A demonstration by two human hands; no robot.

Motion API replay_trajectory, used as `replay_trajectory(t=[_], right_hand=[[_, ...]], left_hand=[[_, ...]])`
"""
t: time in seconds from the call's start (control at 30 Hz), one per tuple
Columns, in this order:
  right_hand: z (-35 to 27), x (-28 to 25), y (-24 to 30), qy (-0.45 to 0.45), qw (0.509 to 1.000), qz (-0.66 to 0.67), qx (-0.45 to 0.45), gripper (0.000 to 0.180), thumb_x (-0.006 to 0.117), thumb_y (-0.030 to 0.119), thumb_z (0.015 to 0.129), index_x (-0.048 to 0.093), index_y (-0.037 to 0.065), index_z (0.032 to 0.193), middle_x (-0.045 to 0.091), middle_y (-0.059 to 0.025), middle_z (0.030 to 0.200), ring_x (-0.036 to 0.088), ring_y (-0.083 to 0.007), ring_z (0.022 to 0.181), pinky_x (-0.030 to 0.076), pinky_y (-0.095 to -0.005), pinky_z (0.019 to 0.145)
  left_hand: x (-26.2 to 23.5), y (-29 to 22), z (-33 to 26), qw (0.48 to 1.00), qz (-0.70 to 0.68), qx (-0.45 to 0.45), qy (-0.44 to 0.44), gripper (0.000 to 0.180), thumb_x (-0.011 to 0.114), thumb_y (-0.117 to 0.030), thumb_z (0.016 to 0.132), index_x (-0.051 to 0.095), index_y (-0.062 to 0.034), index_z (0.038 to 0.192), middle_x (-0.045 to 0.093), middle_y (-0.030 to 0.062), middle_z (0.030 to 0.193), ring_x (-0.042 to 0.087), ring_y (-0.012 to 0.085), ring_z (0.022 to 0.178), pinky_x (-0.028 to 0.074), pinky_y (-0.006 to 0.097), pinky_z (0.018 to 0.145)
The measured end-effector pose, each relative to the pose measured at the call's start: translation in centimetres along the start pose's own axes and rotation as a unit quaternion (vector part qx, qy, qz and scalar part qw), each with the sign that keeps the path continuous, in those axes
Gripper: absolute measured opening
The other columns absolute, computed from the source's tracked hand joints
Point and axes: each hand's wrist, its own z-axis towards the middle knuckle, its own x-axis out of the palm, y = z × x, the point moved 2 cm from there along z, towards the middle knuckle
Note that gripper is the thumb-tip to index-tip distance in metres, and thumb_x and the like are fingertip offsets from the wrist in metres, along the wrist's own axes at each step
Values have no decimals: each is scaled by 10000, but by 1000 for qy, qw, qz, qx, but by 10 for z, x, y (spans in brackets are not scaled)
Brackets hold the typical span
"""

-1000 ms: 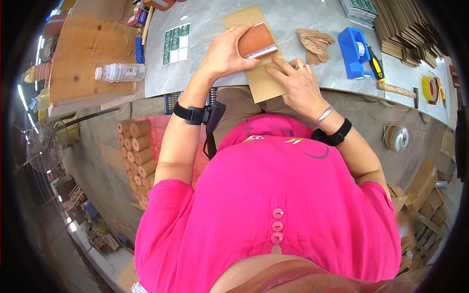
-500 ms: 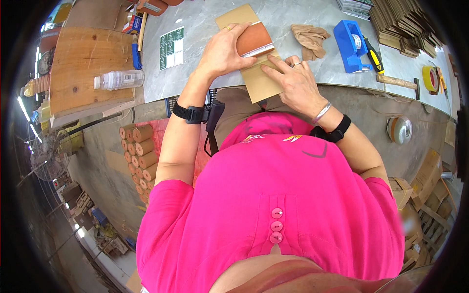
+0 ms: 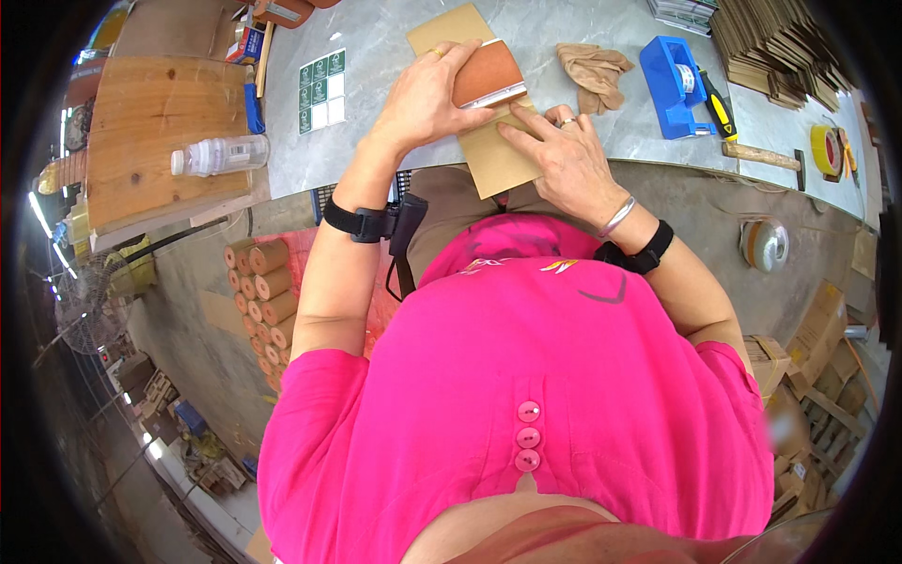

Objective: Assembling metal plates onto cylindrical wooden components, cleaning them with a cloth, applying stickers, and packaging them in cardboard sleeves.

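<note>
A brown block-like piece [image 3: 489, 77] with a pale, shiny strip along its near edge rests on a long tan cardboard strip [image 3: 495, 162]. My left hand [image 3: 425, 99] grips the brown piece from its left side, fingers over the far edge and thumb by the shiny strip. On the near part of the cardboard lies my right hand [image 3: 564, 155], index and middle fingers stretched apart with their tips close to the shiny strip. Its thumb is hidden. The cardboard's near end reaches past the table edge, above my lap.
To the right are a crumpled tan glove-like cloth [image 3: 594, 75], a blue tape dispenser [image 3: 669, 89], a yellow-black tool [image 3: 720, 108], a hammer [image 3: 763, 155] and yellow tape [image 3: 827, 152]. Left: a green-white label sheet [image 3: 322, 91], a plastic bottle [image 3: 221, 155]. Cardboard pieces [image 3: 775, 47] are stacked far right.
The whole view has shifted slightly. Both hands keep nearly the same places on the brown piece and the cardboard.
</note>
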Motion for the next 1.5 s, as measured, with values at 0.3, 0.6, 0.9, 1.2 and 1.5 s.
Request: replay_trajectory(t=[0.3, 0.6, 0.9, 1.2, 1.5], right_hand=[[2, -3, -2, -7, 1000, 18, 4, 407, 616, 38, 720, 656, 121, 1116, 600, -47, 1283, 525, -263, 1052, 382, -385, 844], [62, -30, -16, -131, 974, 147, -110, 95, 745, 110, 754, 672, 71, 801, 647, -42, 1157, 551, -277, 1119, 417, -417, 909], [86, -16, -33, -88, 958, 266, -63, 179, 756, 111, 783, 666, -13, 875, 666, -133, 1171, 631, -316, 1050, 503, -380, 885], [97, -17, -36, -48, 961, 270, -47, 237, 780, 128, 757, 657, -27, 887, 689, -141, 1073, 647, -322, 989, 514, -376, 859], [90, 2, -42, -73, 927, 366, 46, 377, 777, 222, 814, 612, 25, 1090, 684, -143, 1086, 651, -271, 1015, 508, -371, 881]], left_hand=[[5, 24, 2, 955, -283, -80, 32, 560, 701, -343, 912, 552, -78, 1383, 618, 110, 1236, 591, 214, 1124, 473, 324, 961], [16, 29, -3, 929, -360, -86, -14, 510, 739, -338, 880, 629, -68, 1300, 627, 102, 1217, 583, 203, 1134, 465, 322, 975], [13, 27, -6, 859, -495, -132, 21, 479, 440, -422, 1035, 585, -88, 1345, 625, 100, 1252, 571, 181, 1165, 435, 320, 1007], [30, 25, -27, 906, -398, -91, -115, 383, 731, -268, 867, 638, -71, 1182, 585, 67, 1153, 547, 176, 1105, 438, 303, 952], [40, 22, -29, 880, -427, -81, -191, 334, 749, -199, 841, 670, -50, 1130, 593, 72, 1122, 566, 189, 1073, 448, 308, 941]])
